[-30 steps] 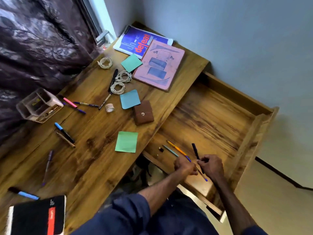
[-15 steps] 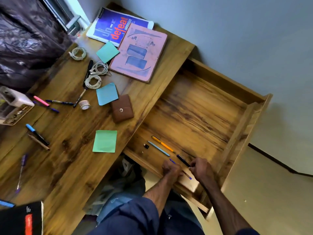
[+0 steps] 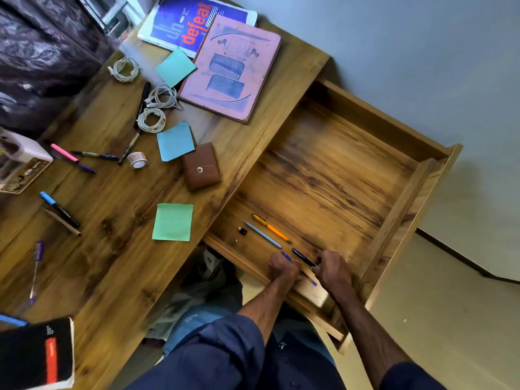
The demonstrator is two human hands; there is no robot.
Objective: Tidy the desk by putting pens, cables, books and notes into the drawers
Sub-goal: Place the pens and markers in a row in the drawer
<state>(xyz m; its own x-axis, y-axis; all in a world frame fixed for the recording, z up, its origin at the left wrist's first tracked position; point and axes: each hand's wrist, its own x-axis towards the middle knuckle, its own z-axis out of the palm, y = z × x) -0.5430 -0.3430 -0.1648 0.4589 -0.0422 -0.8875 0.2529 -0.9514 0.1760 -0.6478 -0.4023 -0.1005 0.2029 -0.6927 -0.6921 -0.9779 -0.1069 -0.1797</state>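
Left hand (image 3: 282,270): fingers curled tight around a blue pen (image 3: 287,256), which juts out both sides of the fist. Right hand (image 3: 332,270): fingers closed on the end of a dark pen (image 3: 304,257), apparently pinched, though blur hides the contact. Both hands sit at the near edge of the open wooden drawer (image 3: 399,209), grain streaked. Beyond lie an orange pen (image 3: 270,228) and a slim light-blue pen (image 3: 263,235), parallel. Farther, on the desk (image 3: 112,249): square notes (image 3: 173,222), coiled white cables (image 3: 152,119), a flat pink book (image 3: 230,68).

Soft daylight, slight motion blur, wide-angle edge distortion.
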